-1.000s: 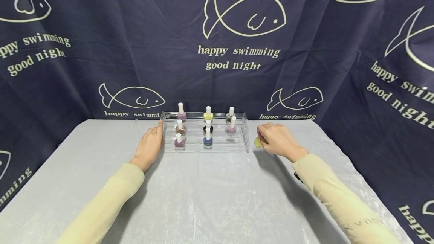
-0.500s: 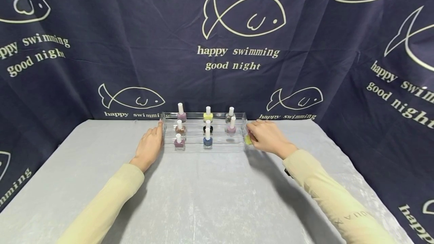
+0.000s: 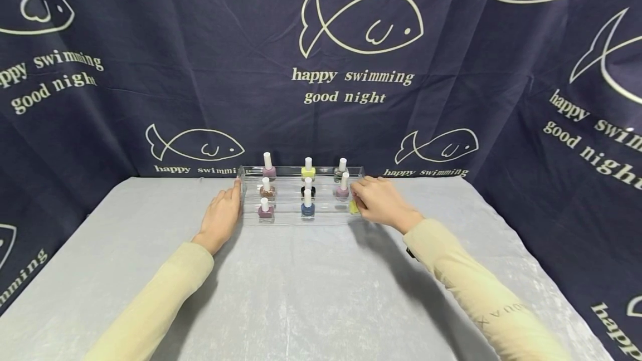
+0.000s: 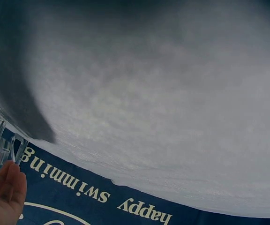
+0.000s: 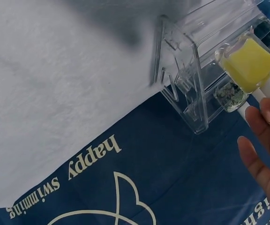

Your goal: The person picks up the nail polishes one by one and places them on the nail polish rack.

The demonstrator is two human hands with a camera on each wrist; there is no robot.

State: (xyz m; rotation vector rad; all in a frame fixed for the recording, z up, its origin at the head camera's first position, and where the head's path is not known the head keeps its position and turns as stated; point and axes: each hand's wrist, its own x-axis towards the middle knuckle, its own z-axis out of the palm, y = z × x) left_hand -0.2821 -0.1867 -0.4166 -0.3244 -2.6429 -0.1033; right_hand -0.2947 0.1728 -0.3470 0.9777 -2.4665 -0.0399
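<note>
A clear stepped display rack stands at the back of the table. My left hand rests on the rack's left end with its fingers extended; in the left wrist view its fingertips lie against the clear plastic. My right hand pinches the white cap of a yellow nail polish bottle, held over the right end of the lowest tier. In the front row are a purple bottle and a blue bottle. Just behind the held bottle stands a pink bottle on the middle tier.
Other polish bottles fill the tiers: brown and black in the middle, mauve, yellow and a dark glittery one on top. A navy curtain with fish prints rises right behind the rack. Pale cloth covers the table.
My right hand has moved left with the yellow bottle, from beside the rack to over its right end. My left hand has stayed at the rack's left end.
</note>
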